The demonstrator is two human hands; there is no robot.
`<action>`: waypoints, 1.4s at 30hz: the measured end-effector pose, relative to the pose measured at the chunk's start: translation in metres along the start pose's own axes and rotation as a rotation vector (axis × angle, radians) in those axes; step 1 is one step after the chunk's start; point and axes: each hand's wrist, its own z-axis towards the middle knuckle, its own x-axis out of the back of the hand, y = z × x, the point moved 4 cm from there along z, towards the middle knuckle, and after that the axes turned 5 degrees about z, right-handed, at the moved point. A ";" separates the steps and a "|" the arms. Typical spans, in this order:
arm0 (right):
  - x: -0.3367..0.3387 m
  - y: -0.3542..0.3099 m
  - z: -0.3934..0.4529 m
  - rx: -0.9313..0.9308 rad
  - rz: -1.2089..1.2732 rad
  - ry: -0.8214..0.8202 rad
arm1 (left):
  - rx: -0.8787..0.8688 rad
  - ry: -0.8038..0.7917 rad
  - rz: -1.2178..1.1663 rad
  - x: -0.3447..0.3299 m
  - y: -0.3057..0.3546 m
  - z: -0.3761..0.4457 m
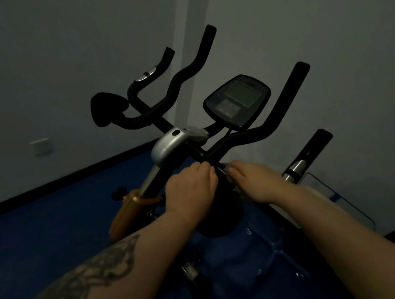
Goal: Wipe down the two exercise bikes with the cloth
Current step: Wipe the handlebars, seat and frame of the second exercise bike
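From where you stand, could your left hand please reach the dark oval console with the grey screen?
Probably yes: the left hand sits below the console, with only thin black handlebars between.

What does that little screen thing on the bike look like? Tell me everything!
The screen is a dark, rounded plastic panel with a pale grey square display, switched off, and blurry buttons below it. It tilts back toward the person on a thin stem between the black handlebars. Neither hand touches it.
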 end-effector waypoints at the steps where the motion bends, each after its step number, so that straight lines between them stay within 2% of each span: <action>1: -0.004 -0.005 0.010 -0.004 0.117 0.056 | 0.007 0.047 -0.025 -0.001 0.000 -0.001; 3: -0.014 -0.007 0.024 -0.021 0.295 0.218 | -0.007 0.122 -0.082 -0.001 -0.001 -0.003; 4: -0.014 -0.007 0.021 -0.030 0.259 0.243 | -0.011 0.146 -0.107 -0.001 -0.001 -0.004; 9: 0.005 0.008 -0.003 -0.083 0.096 -0.055 | 0.048 0.152 -0.195 0.000 -0.003 -0.006; 12: -0.001 -0.004 0.011 -0.132 0.054 -0.054 | 0.042 0.100 -0.149 -0.001 -0.003 -0.002; 14: -0.010 -0.014 0.018 -0.095 0.148 0.043 | 0.038 0.043 -0.124 -0.003 -0.003 -0.001; 16: -0.010 -0.014 0.011 -0.065 0.186 0.069 | 0.026 0.050 -0.128 -0.002 -0.003 -0.003; 20: 0.009 0.014 -0.022 -0.040 -0.154 -0.005 | 0.031 0.055 -0.116 -0.001 -0.003 -0.006; 22: 0.010 0.020 -0.030 -0.024 -0.326 0.168 | 0.049 0.044 -0.090 0.001 -0.001 -0.005; 24: -0.008 0.011 -0.041 -0.002 -0.314 0.438 | 0.092 0.008 -0.095 0.002 -0.001 -0.006; 26: -0.029 0.003 -0.053 0.058 -0.272 0.595 | 0.167 -0.019 -0.116 0.002 0.000 -0.011; 30: -0.005 0.034 -0.058 0.225 -0.349 0.603 | 0.387 -0.031 -0.179 0.002 0.004 -0.014; 33: 0.036 0.066 -0.065 0.059 -0.180 0.735 | 0.351 0.035 -0.178 0.001 0.007 -0.013; 36: 0.015 0.055 -0.066 -0.115 0.130 0.811 | 0.323 0.073 -0.195 0.000 0.004 -0.014; 39: -0.007 0.036 -0.056 -0.008 -0.034 0.713 | 0.326 0.068 -0.220 -0.002 0.004 -0.014; 42: 0.024 0.057 -0.039 0.005 -0.118 0.600 | 0.311 0.084 -0.210 -0.001 0.005 -0.014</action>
